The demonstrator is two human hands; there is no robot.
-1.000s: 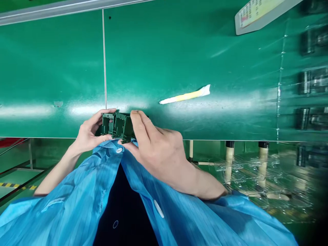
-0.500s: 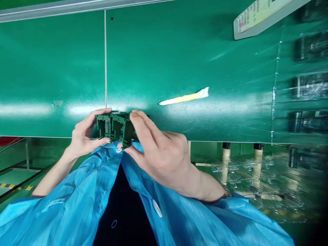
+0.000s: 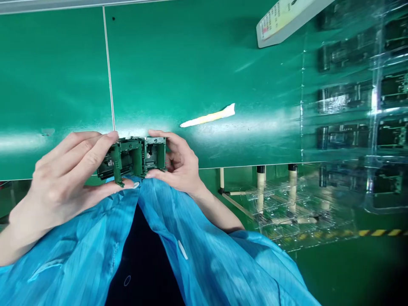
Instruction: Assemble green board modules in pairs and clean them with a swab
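Observation:
I hold a small dark green plastic frame part (image 3: 134, 157) with metal bits inside, level with the near edge of the green table (image 3: 197, 68). My left hand (image 3: 63, 174) grips its left end between thumb and fingers. My right hand (image 3: 178, 163) pinches its right end, forefinger on top and thumb beneath. The part hangs just above my blue smock (image 3: 79, 250).
A white and yellow wrapped stick (image 3: 207, 117) lies on the table beyond the part. A grey card with print (image 3: 283, 19) sits at the back right. Clear plastic trays (image 3: 357, 102) holding dark parts are stacked at the right, with more trays (image 3: 296, 212) on a lower shelf.
The part has been turned so its metal inside shows. My left hand has come closer and larger in view; my right hand has drawn back to the part's right end. The view has shifted right.

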